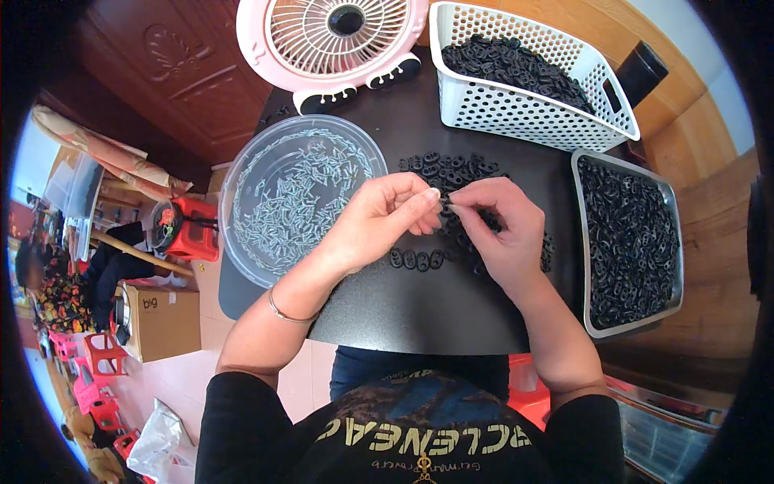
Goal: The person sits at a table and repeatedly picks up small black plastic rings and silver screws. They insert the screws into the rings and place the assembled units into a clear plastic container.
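Left hand [379,216]: narrow pinch, thumb pressed to forefinger, other fingers curled; contents, if any, hidden. Bracelet [288,314] at the wrist.

Right hand [511,234]: thumb and forefinger closed on a small dark part [446,202], its shape too small to tell. The part lies at the right fingertips, just beside the left thumb, above the tabletop [395,315].

Loose black pieces [442,171]: heap on the tabletop, beyond and partly beneath both hands.

Black links [420,260]: short row, nearer the person, between the forearms.

Clear round tub [229,211]: beside the left hand, holding small metallic pins [286,214].

Metal-rimmed tray [584,266]: right of the right hand, filled with black pieces.

White perforated basket [516,127]: far right, holding more black pieces.

Pink fan [251,36]: beyond the tub.
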The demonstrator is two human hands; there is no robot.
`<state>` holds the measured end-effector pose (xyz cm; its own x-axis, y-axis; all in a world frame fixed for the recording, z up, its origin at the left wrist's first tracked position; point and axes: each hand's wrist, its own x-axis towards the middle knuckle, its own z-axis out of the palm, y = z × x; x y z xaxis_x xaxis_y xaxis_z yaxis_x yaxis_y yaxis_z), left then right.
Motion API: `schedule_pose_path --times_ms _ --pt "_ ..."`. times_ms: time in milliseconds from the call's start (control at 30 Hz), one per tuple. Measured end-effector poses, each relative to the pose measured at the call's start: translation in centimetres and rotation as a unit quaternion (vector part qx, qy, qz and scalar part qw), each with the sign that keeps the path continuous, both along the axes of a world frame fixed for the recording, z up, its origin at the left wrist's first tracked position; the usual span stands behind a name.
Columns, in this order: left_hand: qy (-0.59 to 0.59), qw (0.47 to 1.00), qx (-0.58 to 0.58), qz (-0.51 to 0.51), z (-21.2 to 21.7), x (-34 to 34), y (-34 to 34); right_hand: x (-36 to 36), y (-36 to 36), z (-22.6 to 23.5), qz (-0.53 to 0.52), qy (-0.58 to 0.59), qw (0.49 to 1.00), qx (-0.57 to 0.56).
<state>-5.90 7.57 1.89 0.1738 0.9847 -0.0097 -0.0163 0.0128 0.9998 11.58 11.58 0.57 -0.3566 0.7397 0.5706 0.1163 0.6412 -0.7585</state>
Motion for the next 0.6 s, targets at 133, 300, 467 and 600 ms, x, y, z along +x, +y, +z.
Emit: schedule_pose_path --times_ms 133,300,467,600 --pt "-0.016 1.0 -0.007 -0.011 0.02 0.02 -0.11 -0.14 0.05 0.45 0.0 -0.027 0.994 0.103" --pt "-0.007 1.0 0.009 0.008 0.1 0.02 -0.09 0.05 0.13 0.44 0.009 -0.013 0.999 0.05" --pt "0.004 1.0 0.014 0.025 0.06 0.11 -0.1 -0.18 -0.15 -0.16 0.063 0.088 0.98 -0.165" --pt "0.015 0.999 0.018 0.021 0.03 0.2 -0.06 -0.05 -0.2 -0.12 0.086 0.066 0.976 -0.189"
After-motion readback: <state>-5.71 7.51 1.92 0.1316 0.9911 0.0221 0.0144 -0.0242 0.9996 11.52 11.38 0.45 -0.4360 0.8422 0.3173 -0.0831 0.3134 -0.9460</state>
